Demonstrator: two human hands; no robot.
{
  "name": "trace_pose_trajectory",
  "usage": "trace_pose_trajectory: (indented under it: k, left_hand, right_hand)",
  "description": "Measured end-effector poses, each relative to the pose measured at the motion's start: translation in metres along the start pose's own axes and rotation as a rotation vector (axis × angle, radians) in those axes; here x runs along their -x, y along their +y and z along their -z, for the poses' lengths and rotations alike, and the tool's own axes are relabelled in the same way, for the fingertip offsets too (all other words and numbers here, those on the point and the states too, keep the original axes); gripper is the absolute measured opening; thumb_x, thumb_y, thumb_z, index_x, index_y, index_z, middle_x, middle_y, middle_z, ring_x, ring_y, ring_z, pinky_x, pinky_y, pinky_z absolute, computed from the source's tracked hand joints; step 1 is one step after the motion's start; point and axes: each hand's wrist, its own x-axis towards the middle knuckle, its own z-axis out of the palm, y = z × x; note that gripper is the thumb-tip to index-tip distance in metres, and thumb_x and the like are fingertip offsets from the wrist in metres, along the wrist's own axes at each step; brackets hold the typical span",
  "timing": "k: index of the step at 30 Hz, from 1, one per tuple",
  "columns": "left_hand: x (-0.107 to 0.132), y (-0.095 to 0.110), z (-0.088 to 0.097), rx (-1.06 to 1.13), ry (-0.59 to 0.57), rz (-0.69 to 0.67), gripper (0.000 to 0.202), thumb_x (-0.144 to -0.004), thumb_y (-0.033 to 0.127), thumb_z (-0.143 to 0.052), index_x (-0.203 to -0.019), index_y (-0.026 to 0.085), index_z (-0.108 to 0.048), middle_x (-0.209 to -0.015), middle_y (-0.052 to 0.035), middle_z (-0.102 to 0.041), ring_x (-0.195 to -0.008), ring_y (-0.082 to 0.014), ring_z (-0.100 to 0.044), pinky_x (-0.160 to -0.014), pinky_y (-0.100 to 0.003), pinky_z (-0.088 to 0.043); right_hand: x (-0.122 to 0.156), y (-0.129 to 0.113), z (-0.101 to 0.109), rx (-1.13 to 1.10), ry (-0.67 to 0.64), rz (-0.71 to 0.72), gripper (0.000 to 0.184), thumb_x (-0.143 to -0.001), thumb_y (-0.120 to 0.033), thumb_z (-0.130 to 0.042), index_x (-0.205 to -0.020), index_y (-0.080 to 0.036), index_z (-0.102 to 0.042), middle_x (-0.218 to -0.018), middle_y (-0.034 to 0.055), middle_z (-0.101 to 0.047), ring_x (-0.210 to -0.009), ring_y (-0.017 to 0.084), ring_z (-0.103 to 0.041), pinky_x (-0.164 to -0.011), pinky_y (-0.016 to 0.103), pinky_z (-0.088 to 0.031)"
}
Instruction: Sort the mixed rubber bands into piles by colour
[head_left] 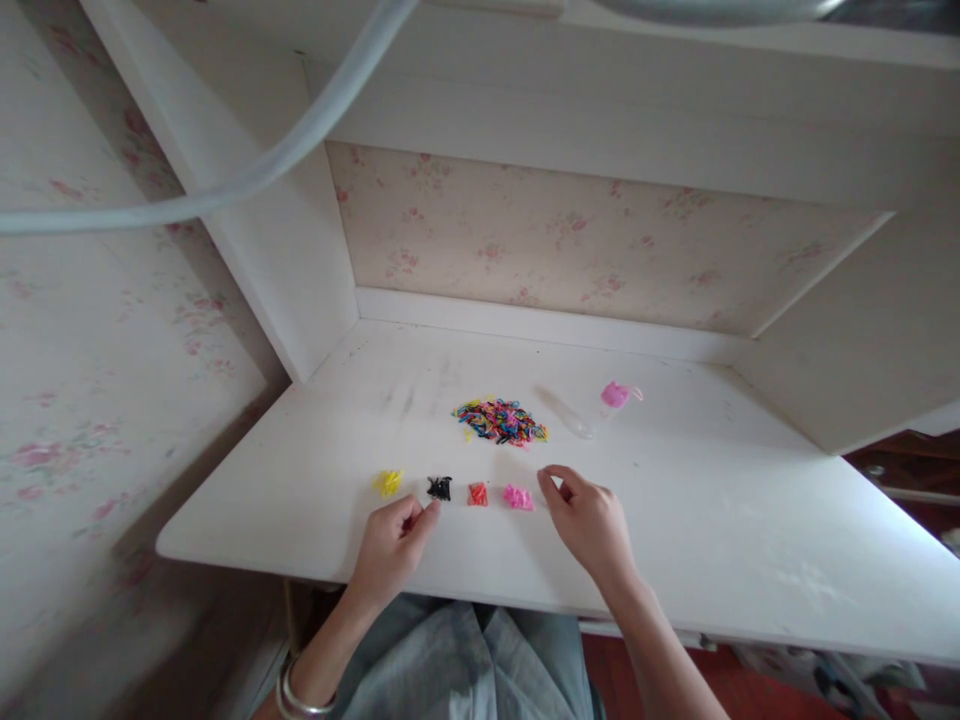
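Note:
A mixed heap of small coloured rubber bands lies in the middle of the white desk. In front of it sit small sorted piles in a row: yellow, black, red and pink. My left hand rests just below the black pile, fingers curled with thumb and forefinger pinched near it. My right hand lies right of the pink pile, fingers bent and pinched together at the tips. What either pinch holds is too small to make out.
A clear plastic bag and a pink lid or clip lie behind the heap. White shelf walls close in left, back and right. A pale hose crosses the upper left. The desk's front edge is at my lap.

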Motion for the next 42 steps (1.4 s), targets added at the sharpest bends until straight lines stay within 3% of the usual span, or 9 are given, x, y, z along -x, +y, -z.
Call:
trace_pose_trajectory:
  k: [4, 7, 10, 17, 23, 28, 34, 42]
  left_hand:
    - [0.000, -0.001, 0.001, -0.024, 0.003, -0.018, 0.043, -0.083, 0.042, -0.049, -0.053, 0.019, -0.029, -0.050, 0.0063, -0.028, -0.049, -0.0078, -0.031, -0.049, -0.021, -0.028]
    - [0.000, -0.002, 0.001, -0.046, 0.000, -0.041, 0.042, -0.084, 0.040, -0.048, -0.053, 0.019, -0.028, -0.050, 0.0063, -0.029, -0.049, -0.0076, -0.032, -0.049, -0.020, -0.028]
    - [0.000, -0.003, 0.000, -0.044, -0.019, -0.039, 0.041, -0.084, 0.040, -0.049, -0.054, 0.019, -0.029, -0.050, 0.0064, -0.030, -0.048, -0.0073, -0.032, -0.049, -0.020, -0.028]
    - [-0.002, -0.004, -0.001, -0.045, -0.040, -0.051, 0.041, -0.084, 0.041, -0.048, -0.054, 0.019, -0.030, -0.050, 0.0065, -0.030, -0.048, -0.0070, -0.033, -0.048, -0.019, -0.027]
    - [0.000, -0.007, -0.003, -0.042, -0.047, -0.045, 0.041, -0.085, 0.042, -0.049, -0.055, 0.019, -0.030, -0.050, 0.0064, -0.031, -0.049, -0.0070, -0.033, -0.048, -0.019, -0.027]
    - [0.000, -0.009, -0.004, -0.032, -0.049, -0.036, 0.042, -0.085, 0.044, -0.048, -0.055, 0.019, -0.031, -0.051, 0.0063, -0.031, -0.049, -0.0070, -0.033, -0.048, -0.019, -0.027]
    - [0.001, -0.009, -0.005, -0.029, -0.053, -0.039, 0.043, -0.084, 0.044, -0.049, -0.055, 0.019, -0.032, -0.050, 0.0065, -0.031, -0.048, -0.0068, -0.033, -0.048, -0.020, -0.026]
    - [0.001, -0.008, -0.005, -0.036, -0.050, -0.028, 0.042, -0.084, 0.045, -0.049, -0.055, 0.018, -0.037, -0.051, 0.0061, -0.035, -0.049, -0.0074, -0.036, -0.049, -0.020, -0.028]
  right_hand:
    - [-0.037, 0.001, -0.012, 0.207, -0.181, -0.013, 0.027, -0.085, -0.037, -0.045, -0.098, -0.032, -0.069, -0.070, 0.0011, -0.069, -0.062, 0.016, -0.062, -0.051, 0.022, -0.032]
    - [-0.052, 0.004, -0.025, 0.265, -0.250, -0.021, 0.027, -0.084, -0.035, -0.046, -0.096, -0.033, -0.071, -0.079, 0.0046, -0.070, -0.068, 0.018, -0.063, -0.053, 0.023, -0.032]
    - [-0.057, 0.006, -0.033, 0.289, -0.277, -0.033, 0.030, -0.085, -0.037, -0.044, -0.096, -0.033, -0.071, -0.084, 0.0068, -0.070, -0.072, 0.020, -0.064, -0.055, 0.025, -0.034]
    - [-0.067, 0.006, -0.034, 0.331, -0.351, -0.084, 0.036, -0.086, -0.040, -0.042, -0.116, -0.034, -0.062, -0.093, 0.0063, -0.070, -0.084, 0.021, -0.065, -0.065, 0.026, -0.041]
    - [-0.072, -0.001, -0.033, 0.330, -0.380, -0.072, 0.033, -0.090, -0.041, -0.039, -0.109, -0.035, -0.065, -0.096, 0.0052, -0.069, -0.088, 0.022, -0.064, -0.069, 0.027, -0.042]
    - [-0.064, -0.005, -0.024, 0.332, -0.361, -0.068, 0.038, -0.093, -0.044, -0.033, -0.105, -0.030, -0.066, -0.096, 0.0075, -0.069, -0.087, 0.021, -0.064, -0.067, 0.026, -0.040]
    - [-0.036, -0.018, -0.014, 0.291, -0.288, -0.020, 0.036, -0.095, -0.041, -0.031, -0.099, -0.035, -0.066, -0.087, 0.0009, -0.071, -0.078, 0.017, -0.065, -0.058, 0.022, -0.034]
    - [0.013, -0.049, -0.028, 0.218, -0.144, 0.190, 0.032, -0.095, -0.035, -0.037, -0.087, -0.031, -0.068, -0.073, -0.0028, -0.071, -0.063, 0.011, -0.064, -0.052, 0.021, -0.027]
